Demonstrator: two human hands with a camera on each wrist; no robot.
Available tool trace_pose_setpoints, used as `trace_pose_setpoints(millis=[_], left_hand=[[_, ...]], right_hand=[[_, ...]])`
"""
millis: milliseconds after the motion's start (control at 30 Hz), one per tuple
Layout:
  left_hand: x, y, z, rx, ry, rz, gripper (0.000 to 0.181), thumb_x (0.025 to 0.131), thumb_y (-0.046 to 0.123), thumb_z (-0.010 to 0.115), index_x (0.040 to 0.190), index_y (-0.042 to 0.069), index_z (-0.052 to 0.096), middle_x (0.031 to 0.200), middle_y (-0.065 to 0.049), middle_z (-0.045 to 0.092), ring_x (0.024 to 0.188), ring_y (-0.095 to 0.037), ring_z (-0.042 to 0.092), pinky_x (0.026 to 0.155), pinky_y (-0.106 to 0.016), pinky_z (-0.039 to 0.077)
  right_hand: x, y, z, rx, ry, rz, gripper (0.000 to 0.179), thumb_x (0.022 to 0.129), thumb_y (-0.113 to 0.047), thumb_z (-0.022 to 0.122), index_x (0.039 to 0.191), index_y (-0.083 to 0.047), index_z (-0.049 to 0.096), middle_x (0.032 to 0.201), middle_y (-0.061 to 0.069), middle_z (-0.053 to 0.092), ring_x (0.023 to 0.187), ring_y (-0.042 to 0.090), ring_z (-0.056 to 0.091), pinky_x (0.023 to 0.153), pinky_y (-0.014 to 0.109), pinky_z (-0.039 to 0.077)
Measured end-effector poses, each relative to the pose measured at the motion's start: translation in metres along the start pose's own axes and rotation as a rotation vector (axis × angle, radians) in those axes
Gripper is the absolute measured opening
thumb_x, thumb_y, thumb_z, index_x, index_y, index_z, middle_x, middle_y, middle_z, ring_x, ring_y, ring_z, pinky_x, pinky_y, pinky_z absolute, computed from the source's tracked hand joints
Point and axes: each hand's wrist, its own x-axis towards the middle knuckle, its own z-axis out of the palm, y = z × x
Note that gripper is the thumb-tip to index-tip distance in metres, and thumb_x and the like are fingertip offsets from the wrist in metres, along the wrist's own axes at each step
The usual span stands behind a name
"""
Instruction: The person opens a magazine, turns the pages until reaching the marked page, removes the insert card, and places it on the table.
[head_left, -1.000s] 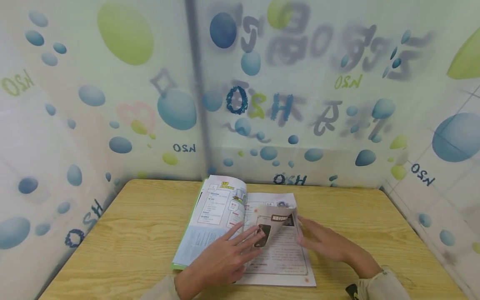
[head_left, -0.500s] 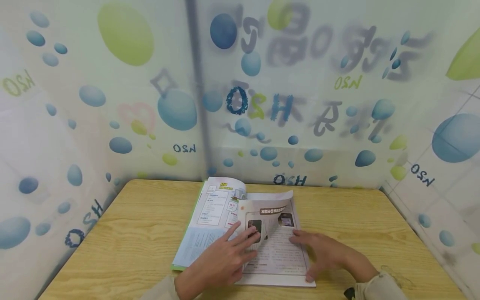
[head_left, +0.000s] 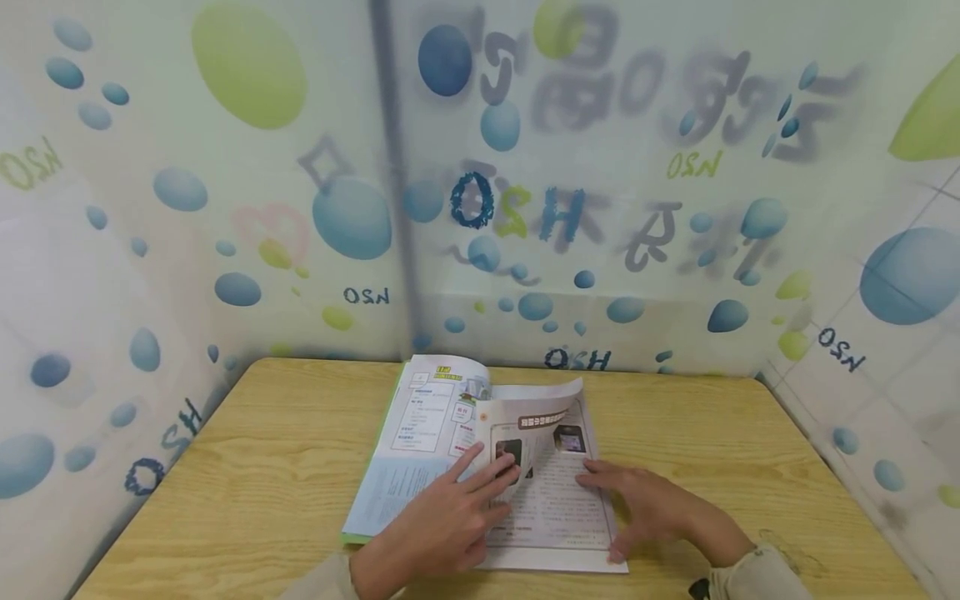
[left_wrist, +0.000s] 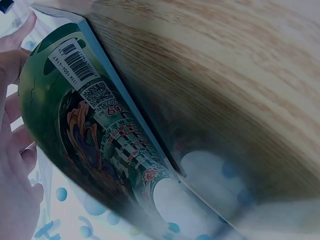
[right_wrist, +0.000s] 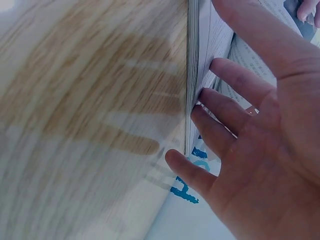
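A magazine (head_left: 397, 492) lies spread on the table, a contents page on its left side. One leaf (head_left: 510, 410) on the right side is lifted and bent over toward the left. My left hand (head_left: 457, 518) rests across the fold with fingers extended, their tips on that leaf. Along the right margin of the page below, my right hand (head_left: 656, 504) touches the paper with spread fingers and thumb. The right wrist view has fingertips at the stacked page edges (right_wrist: 192, 65). In the left wrist view, the green back cover (left_wrist: 75, 95) with a barcode curves up from the table.
The light wood table (head_left: 247, 467) extends on both sides of the magazine. Pale walls (head_left: 637, 208) with blue and green bubble prints rise behind it and at the sides. A small dark item (head_left: 699, 589) shows at the right sleeve.
The lifted leaf has bent further left. My right hand has moved from the leaf's outer edge down and inward, onto the page's right margin. My left hand has stayed nearly in place.
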Motion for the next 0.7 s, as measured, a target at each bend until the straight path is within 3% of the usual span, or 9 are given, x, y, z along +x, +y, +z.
trace_pose_setpoints(millis=[500,700], left_hand=[[0.0044,0.0017,-0.0010,0.016,0.037,-0.047,0.020,0.083,0.039,0.068,0.092,0.022,0.069,0.146,-0.007,0.053,0.144,-0.025,0.036,0.118,-0.055,0.017],[0.0049,-0.0009,-0.0031,-0.014,-0.006,-0.092,0.020,0.084,0.038,0.066,0.093,0.021,0.070,0.144,-0.008,0.055,0.144,-0.027,0.037,0.115,-0.061,0.019]], right_hand=[[0.0013,-0.0026,0.0000,-0.005,-0.013,0.048,0.101,0.059,-0.052,0.088,0.144,-0.012,0.054,0.156,0.014,0.038,0.138,0.042,0.040,0.104,0.063,0.036],[0.0017,-0.0029,-0.0004,-0.012,-0.012,0.037,0.101,0.058,-0.052,0.088,0.144,-0.011,0.054,0.156,0.016,0.038,0.138,0.042,0.041,0.104,0.062,0.037]])
